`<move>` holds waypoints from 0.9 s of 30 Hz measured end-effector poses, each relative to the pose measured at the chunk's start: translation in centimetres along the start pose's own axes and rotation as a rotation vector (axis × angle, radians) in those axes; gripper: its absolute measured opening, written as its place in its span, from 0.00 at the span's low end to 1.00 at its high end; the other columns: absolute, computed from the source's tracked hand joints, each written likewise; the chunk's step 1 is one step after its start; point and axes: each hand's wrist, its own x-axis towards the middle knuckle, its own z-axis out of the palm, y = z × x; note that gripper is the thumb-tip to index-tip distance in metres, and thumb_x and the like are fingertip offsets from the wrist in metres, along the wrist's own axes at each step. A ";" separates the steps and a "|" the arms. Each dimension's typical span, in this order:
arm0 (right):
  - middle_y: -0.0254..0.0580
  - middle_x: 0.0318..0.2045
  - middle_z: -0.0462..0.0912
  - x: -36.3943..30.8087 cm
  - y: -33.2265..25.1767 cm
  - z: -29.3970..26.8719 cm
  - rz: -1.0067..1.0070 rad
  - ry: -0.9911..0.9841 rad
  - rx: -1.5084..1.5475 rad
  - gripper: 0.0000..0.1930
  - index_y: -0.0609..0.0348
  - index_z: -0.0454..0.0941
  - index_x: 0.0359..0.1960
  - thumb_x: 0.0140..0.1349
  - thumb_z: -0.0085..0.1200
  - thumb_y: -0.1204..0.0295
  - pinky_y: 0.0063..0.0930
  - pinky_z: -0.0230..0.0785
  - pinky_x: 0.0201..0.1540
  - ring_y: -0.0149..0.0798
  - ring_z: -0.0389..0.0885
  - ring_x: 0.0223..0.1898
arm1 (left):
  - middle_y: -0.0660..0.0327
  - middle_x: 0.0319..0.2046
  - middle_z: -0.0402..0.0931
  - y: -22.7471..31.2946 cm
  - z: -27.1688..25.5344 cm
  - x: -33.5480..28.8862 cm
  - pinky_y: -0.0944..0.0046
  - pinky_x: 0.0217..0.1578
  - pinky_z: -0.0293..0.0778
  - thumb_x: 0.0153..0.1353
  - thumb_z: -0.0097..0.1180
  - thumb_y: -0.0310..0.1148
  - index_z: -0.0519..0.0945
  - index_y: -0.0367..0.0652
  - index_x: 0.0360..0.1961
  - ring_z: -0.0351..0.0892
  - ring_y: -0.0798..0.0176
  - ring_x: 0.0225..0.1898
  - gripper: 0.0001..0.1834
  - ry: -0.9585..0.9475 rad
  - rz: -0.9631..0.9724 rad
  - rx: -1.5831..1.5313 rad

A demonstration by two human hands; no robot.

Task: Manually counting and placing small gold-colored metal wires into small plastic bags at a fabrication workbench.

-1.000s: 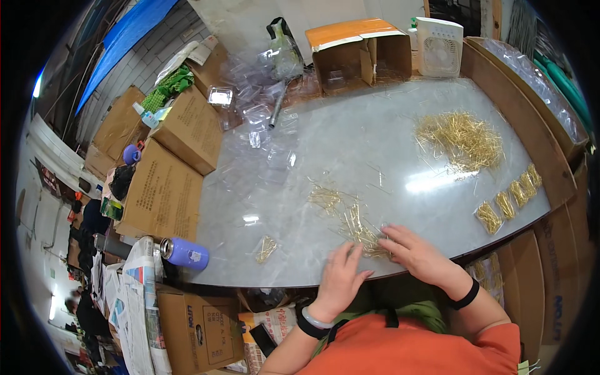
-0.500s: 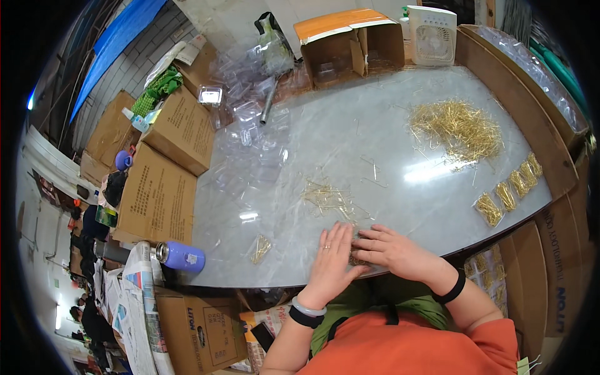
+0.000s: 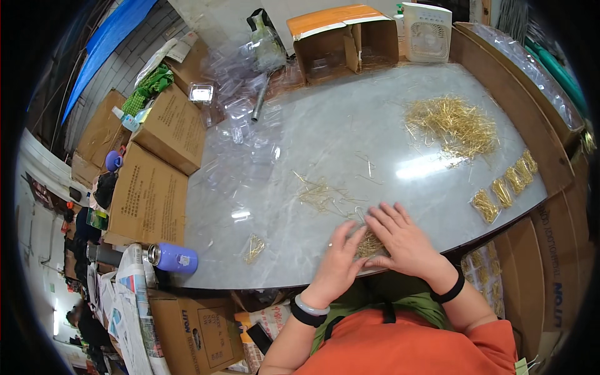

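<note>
Lower centre of frame: gold wire bundle (image 3: 370, 244) lies between left hand (image 3: 336, 267) and right hand (image 3: 406, 247), both close in, neither clearly nearer. Thumbs stand away from fingers; no pinch visible. Bundle partly covered; long axis cannot be told.

A grey marbled tabletop (image 3: 328, 134) stretched before a pale wall (image 3: 215, 19) beyond its far edge, while a grey brick wall (image 3: 150, 32) and blue sheeting (image 3: 107, 53) rose past the far left corner. White glare (image 3: 428, 166) streaked the right half; a bright lamp (image 3: 55, 320) shone well beyond the left edge.
</note>
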 end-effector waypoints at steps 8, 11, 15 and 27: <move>0.44 0.60 0.77 -0.1 1.6 1.3 -0.234 -0.006 0.078 0.23 0.57 0.76 0.58 0.58 0.57 0.74 0.45 0.65 0.69 0.51 0.72 0.66 | 0.43 0.66 0.61 -0.5 -0.2 -1.2 0.45 0.68 0.61 0.52 0.75 0.34 0.62 0.31 0.69 0.60 0.36 0.69 0.47 0.033 -0.038 0.193; 0.45 0.59 0.77 0.1 1.3 0.9 -0.210 0.016 0.096 0.24 0.58 0.76 0.58 0.57 0.56 0.76 0.43 0.67 0.67 0.51 0.73 0.64 | 0.44 0.67 0.61 0.0 -0.3 -1.1 0.43 0.69 0.59 0.50 0.77 0.38 0.61 0.32 0.70 0.58 0.36 0.70 0.51 0.049 -0.065 0.204; 0.48 0.58 0.76 0.0 0.4 1.4 -0.156 0.013 0.222 0.24 0.59 0.74 0.59 0.59 0.59 0.75 0.43 0.70 0.65 0.52 0.73 0.63 | 0.44 0.68 0.61 0.5 0.2 -0.1 0.38 0.70 0.54 0.50 0.76 0.44 0.60 0.34 0.71 0.58 0.37 0.70 0.52 0.033 -0.017 0.363; 0.42 0.53 0.82 -3.6 0.2 0.2 0.035 0.202 0.049 0.23 0.58 0.78 0.53 0.54 0.66 0.72 0.42 0.69 0.60 0.47 0.78 0.54 | 0.48 0.54 0.65 0.6 1.2 -0.4 0.46 0.62 0.67 0.52 0.75 0.42 0.71 0.34 0.62 0.65 0.41 0.59 0.41 0.114 -0.008 0.312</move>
